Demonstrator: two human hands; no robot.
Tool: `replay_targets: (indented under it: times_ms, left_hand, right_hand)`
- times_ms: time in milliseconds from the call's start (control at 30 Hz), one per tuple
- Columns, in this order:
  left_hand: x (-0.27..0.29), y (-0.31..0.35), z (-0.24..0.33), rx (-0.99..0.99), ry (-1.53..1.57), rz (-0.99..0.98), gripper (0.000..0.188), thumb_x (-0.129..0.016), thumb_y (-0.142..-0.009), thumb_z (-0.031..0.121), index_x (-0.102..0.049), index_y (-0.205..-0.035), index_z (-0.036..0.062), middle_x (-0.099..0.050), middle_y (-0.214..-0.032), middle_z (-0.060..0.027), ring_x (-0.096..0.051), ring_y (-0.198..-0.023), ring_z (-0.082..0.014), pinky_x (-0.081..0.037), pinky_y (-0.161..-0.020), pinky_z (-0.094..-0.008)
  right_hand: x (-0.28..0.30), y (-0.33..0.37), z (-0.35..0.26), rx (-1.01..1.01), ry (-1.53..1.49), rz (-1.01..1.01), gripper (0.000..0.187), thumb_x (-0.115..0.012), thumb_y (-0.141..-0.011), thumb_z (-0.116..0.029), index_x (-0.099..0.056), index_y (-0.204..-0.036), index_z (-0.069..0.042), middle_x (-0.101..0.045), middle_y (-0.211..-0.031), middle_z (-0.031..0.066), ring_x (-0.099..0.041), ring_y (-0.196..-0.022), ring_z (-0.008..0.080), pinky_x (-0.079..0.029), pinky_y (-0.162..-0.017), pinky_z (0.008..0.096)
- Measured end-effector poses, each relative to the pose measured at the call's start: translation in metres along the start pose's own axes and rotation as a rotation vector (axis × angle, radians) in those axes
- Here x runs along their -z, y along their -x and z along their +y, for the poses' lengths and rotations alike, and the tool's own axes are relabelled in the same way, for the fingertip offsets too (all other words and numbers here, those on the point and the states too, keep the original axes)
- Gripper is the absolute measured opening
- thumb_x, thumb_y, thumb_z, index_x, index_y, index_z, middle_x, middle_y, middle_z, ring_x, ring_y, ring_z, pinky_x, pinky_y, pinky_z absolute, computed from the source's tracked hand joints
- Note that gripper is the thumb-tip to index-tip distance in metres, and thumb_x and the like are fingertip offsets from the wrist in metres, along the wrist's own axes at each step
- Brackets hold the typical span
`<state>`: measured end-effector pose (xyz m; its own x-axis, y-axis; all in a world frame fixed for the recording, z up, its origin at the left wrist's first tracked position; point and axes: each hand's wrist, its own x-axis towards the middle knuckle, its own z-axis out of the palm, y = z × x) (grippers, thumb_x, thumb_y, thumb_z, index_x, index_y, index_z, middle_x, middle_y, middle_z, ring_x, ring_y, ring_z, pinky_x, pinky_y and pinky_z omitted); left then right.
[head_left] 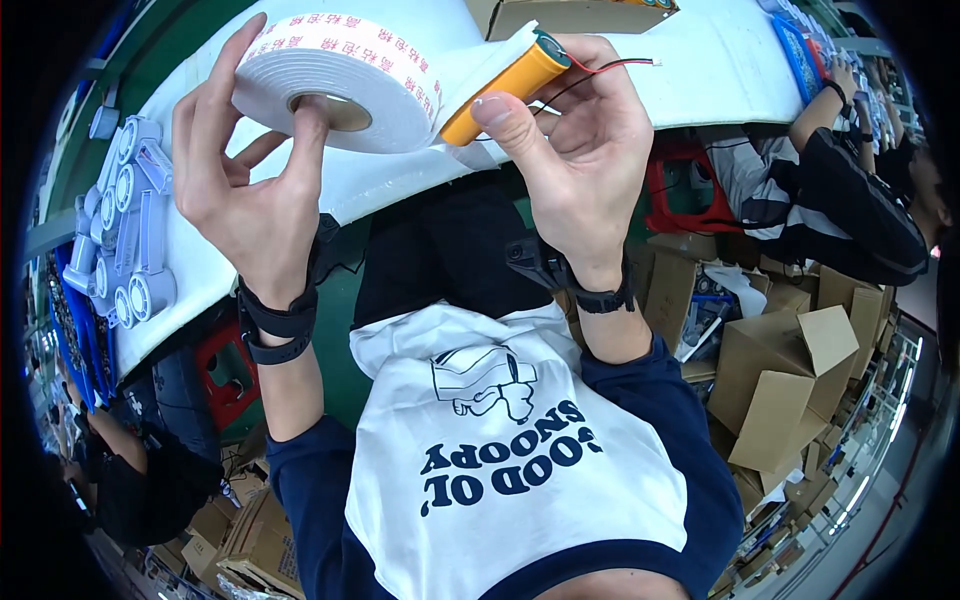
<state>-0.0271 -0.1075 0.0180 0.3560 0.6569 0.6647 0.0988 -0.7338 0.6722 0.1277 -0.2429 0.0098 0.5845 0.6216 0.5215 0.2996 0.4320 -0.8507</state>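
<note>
You have the white roll of tape [335, 70] in your left hand [245, 200], above the near edge of the tabletop [730, 75]: the thumb reaches into the core, and the fingers are spread wide around the roll's outer side. Your right hand [590, 155] has the orange cylindrical battery [505, 90] just beside the roll, pinched between the thumb, which presses on its near side, and fingers partly hidden behind it. The battery is tilted, its upper end to the right, with a pale strip along its far side. A red wire [592, 70] and a black wire [562, 91] trail from it past the fingers. At the left of the tabletop lies a cluster of pale plastic parts [130, 220]; a cardboard box [575, 20] stands at the far edge, and a blue tray [795, 55] sits toward the right, near a co-worker's hand [842, 78].
</note>
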Motion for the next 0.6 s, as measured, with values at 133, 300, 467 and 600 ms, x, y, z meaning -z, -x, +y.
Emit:
replay_targets:
  times_ms: [133,300,467,600]
  left_hand:
    - [0.003,-0.004,0.006,-0.131,-0.172,-0.011,0.055,-0.075,-0.075,0.004,-0.067,-0.127,0.0203,-0.062,-0.107,-0.0087,-0.068,-0.097,-0.021,-0.066,-0.07,-0.0322]
    - [0.026,-0.003,-0.007,0.052,-0.3,-0.202,0.06,-0.071,-0.074,0.002,-0.065,-0.13,0.0221,-0.063,-0.102,-0.0072,-0.066,-0.089,-0.0182,-0.062,-0.062,-0.0296]
    - [0.053,-0.002,-0.037,0.197,-0.437,-0.365,0.06,-0.073,-0.075,0.009,-0.062,-0.134,0.0168,-0.065,-0.089,-0.0142,-0.065,-0.084,-0.0283,-0.054,-0.072,-0.0366]
    - [0.089,-0.006,-0.07,0.116,-0.721,-0.366,0.053,-0.076,-0.08,0.025,-0.063,-0.129,0.0084,-0.066,-0.097,-0.0226,-0.064,-0.091,-0.0391,-0.052,-0.082,-0.0457]
  right_hand:
    - [-0.005,0.002,0.016,-0.046,-0.157,0.056,0.043,-0.079,-0.084,-0.012,-0.055,-0.115,0.006,-0.066,-0.1,0.0165,-0.067,-0.093,0.0179,-0.06,-0.077,0.0318]
    - [-0.02,-0.023,0.033,-0.156,-0.593,0.211,0.044,-0.07,-0.092,-0.023,-0.052,-0.123,0.003,-0.064,-0.111,0.0145,-0.064,-0.104,0.0218,-0.055,-0.091,0.0357]
    - [0.023,-0.055,0.0,-0.026,-0.782,0.016,0.048,-0.069,-0.093,-0.027,-0.052,-0.131,-0.003,-0.061,-0.123,0.011,-0.06,-0.114,0.0247,-0.05,-0.102,0.0424]
    - [0.018,-0.013,0.006,-0.151,-0.48,-0.018,0.057,-0.069,-0.092,-0.033,-0.048,-0.136,-0.002,-0.053,-0.13,0.0142,-0.058,-0.114,0.0247,-0.053,-0.098,0.0456]
